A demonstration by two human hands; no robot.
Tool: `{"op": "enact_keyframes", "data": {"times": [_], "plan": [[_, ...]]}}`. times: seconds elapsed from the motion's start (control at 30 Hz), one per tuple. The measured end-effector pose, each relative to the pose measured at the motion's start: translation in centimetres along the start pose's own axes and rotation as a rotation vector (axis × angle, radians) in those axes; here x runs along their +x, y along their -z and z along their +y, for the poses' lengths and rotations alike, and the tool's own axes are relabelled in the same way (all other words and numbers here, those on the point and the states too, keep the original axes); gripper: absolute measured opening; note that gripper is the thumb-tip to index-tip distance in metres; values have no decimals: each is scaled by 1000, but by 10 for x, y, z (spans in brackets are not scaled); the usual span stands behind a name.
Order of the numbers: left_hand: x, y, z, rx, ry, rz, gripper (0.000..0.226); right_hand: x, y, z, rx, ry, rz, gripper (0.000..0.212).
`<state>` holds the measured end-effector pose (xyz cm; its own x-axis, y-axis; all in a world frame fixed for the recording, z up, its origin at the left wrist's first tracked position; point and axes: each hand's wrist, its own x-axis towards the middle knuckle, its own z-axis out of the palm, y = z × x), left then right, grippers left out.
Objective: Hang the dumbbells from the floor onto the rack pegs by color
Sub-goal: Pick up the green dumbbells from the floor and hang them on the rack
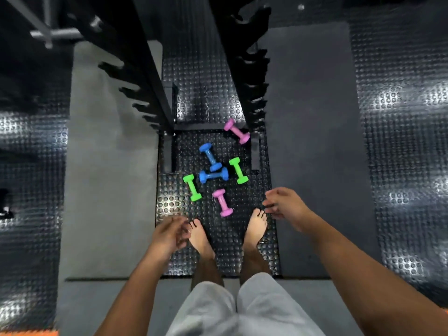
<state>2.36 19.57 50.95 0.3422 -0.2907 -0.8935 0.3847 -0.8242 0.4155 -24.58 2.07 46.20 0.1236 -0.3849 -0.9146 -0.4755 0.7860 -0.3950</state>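
Note:
Several small dumbbells lie on the studded black floor mat (218, 238) in front of my bare feet. Two are blue (210, 156) (213, 175) and touch each other, two are green (192, 187) (238, 170), and two are pink (236, 130) (223, 202). The black rack rises above them, with a left upright (145, 57) and a right upright (232, 57) whose pegs (258, 93) stick outward. My left hand (169, 235) and my right hand (283, 206) hover empty with loose fingers, short of the dumbbells.
Grey floor mats (109, 190) (315, 154) flank the studded strip on both sides. A grey metal bar (55, 33) crosses at the upper left. The rack's base frame (211, 127) lies across the floor beside the far pink dumbbell.

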Motion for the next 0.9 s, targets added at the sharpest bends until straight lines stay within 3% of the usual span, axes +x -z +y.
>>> {"op": "enact_keyframes", "data": {"times": [0.17,0.27,0.47,0.6,0.7,0.8,0.9], "plan": [[66,11,-35,12,38,-16,16,63,-15,26,-114,-29,-30,5],[137,8,-47,23,29,-11,13,116,-18,50,-210,-35,13,19],[317,-11,-63,138,-41,44,3,245,-27,76,-415,-55,60,18],[420,-16,-89,180,-35,111,20,325,-33,82,-690,-9,28,16],[464,-32,-105,133,-18,155,29,380,-45,86,-723,68,66,18],[498,-41,-132,167,-16,225,27,432,-61,94,-686,139,97,41],[537,-43,-163,127,58,237,52,476,-80,96,-714,134,87,61]]}}
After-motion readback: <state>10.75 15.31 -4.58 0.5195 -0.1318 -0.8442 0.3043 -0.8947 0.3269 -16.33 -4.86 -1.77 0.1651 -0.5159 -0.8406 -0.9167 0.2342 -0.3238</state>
